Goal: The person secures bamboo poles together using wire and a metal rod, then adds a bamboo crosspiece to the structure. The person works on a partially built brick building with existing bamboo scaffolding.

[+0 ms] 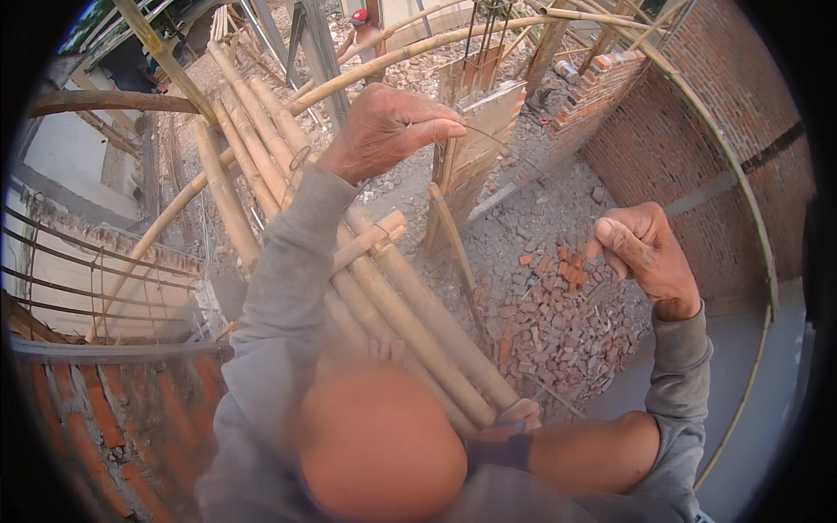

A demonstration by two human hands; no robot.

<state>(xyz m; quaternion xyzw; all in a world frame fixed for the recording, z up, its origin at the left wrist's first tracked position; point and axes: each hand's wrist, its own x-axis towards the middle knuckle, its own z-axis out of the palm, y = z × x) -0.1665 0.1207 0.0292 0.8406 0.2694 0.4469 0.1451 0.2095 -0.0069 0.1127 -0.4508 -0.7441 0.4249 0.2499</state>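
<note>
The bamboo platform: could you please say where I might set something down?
Bare but rounded poles run between the crosspiece and right foot. Around the left toes and knee it is crowded. Open air lies between the right hand and the wire in the left hand.

Daylight falls on a tall red brick wall (641, 166) beside rubble-strewn ground (527, 231).

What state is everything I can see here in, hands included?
Left hand: raised, pinching.
Thin wire: pinched, gently curved.
Right hand: raised, curled, contents unclear.
Bamboo poles: lying side by side.
Brick rubble: broken, loosely heaped.
Tall brick wall: standing, bare bricks showing.
</note>
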